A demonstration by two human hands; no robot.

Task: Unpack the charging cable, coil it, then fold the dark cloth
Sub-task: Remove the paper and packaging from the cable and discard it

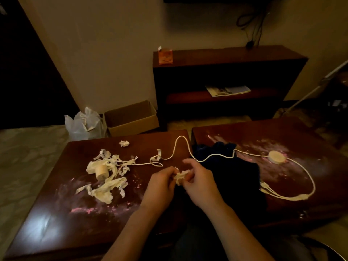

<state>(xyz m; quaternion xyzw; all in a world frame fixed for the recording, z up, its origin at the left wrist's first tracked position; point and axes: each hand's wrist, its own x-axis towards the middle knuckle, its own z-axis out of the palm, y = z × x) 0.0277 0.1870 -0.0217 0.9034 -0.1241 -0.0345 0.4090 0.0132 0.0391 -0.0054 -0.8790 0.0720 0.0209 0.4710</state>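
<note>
Leave torn wrapping point(105, 187) heaped at left; with left hand point(160, 183) and right hand point(199, 183) both pinching a crumpled wad point(180, 177), probably paper, tease apart gently, never yanking; mind the charging cable point(182, 136) snaking across the surface point(56, 223), over the dark cloth point(235, 176), rightward to its round puck point(275, 157).

Dim warm light falls on a plain beige wall point(113, 53), where black cables point(252, 21) hang above a dark wooden shelf unit point(226, 55) carrying an orange box point(165, 56) on top and a magazine point(227, 90) on its lower shelf. An open cardboard box point(131, 119) and a white plastic bag point(84, 125) stand side by side just beyond two glossy red-brown worktops point(56, 213) set next to each other.
</note>
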